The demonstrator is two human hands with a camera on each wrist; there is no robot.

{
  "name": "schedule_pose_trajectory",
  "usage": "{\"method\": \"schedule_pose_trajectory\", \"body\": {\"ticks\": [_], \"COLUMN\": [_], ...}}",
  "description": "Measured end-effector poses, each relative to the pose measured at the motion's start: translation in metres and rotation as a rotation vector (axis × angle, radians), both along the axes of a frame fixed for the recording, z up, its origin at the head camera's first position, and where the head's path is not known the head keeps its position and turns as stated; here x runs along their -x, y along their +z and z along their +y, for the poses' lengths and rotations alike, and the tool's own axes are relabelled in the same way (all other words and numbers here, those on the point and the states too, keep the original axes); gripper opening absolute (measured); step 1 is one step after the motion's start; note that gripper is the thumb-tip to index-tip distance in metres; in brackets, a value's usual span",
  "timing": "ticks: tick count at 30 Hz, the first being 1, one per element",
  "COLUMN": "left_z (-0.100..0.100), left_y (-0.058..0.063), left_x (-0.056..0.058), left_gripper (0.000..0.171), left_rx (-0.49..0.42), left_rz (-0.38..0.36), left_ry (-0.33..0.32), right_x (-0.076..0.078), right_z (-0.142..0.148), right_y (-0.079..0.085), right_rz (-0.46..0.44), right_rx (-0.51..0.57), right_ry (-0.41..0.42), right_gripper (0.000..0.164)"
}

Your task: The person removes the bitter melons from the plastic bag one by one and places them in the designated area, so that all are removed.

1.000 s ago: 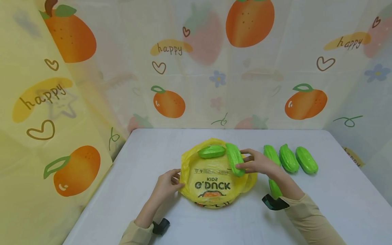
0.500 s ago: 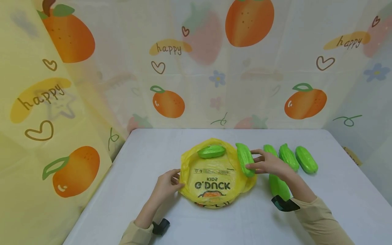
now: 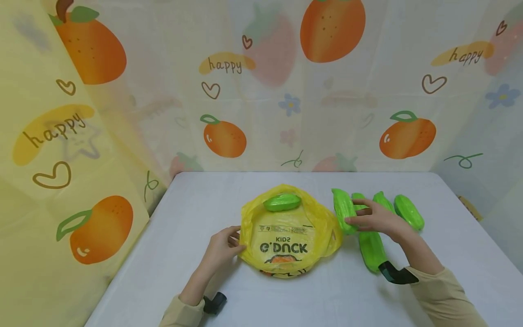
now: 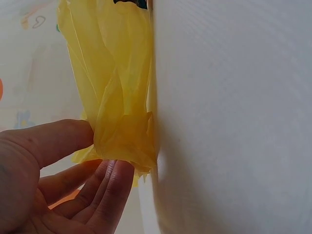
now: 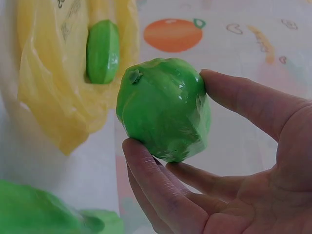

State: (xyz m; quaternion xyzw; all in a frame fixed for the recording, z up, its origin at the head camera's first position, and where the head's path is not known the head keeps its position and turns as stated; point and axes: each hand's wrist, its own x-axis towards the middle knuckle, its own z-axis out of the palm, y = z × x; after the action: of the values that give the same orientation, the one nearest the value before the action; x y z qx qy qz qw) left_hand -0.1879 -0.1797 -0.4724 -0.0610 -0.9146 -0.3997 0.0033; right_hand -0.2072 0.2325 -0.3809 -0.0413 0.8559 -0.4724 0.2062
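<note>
While the left hand (image 3: 222,246) pinches the edge of the yellow plastic bag (image 3: 247,227), the right hand (image 3: 382,220) grips a glossy, ridged green gourd (image 3: 343,210) between thumb and fingers, just to the right of the bag in the head view. A second gourd (image 3: 283,202) lies inside the bag by its far wall; others stand by on the desk (image 3: 302,304), among them the nearest gourd (image 3: 372,254) and the rightmost gourd (image 3: 409,212). Principal hazard, in this inspector's judgement: the right grip bears on a smooth, curved surface, so an off-centre pinch could let the held gourd roll or drop. Should the left grip slacken, the thin film could sag and the mouth narrow; a pull too hard could drag the bag or tip its contents. A low sweep of the right wrist could knock the nearest gourd, though contact there cannot be confirmed. As to views, the right wrist camera alone discloses the held gourd's stem nub (image 5: 135,76); the left wrist camera shows the bag's folds side-on between thumb and fingers; only the head view shows the printed lettering (image 3: 283,247) whole.
</note>
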Motion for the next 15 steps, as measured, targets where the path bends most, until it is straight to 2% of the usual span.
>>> {"method": "schedule_pose_trajectory", "body": {"ticks": [9, 15], "left_z": [0.000, 0.001], "left_y": [0.000, 0.000], "left_x": [0.000, 0.000], "left_gripper": [0.053, 0.053], "left_rx": [0.003, 0.003], "left_rz": [-0.011, -0.017], "left_ry": [0.006, 0.012], "right_x": [-0.005, -0.008], "right_z": [0.019, 0.029], "right_y": [0.001, 0.002], "right_rz": [0.009, 0.001], "right_rx": [-0.051, -0.036], "right_ry": [-0.026, -0.033], "right_gripper": [0.093, 0.092]}}
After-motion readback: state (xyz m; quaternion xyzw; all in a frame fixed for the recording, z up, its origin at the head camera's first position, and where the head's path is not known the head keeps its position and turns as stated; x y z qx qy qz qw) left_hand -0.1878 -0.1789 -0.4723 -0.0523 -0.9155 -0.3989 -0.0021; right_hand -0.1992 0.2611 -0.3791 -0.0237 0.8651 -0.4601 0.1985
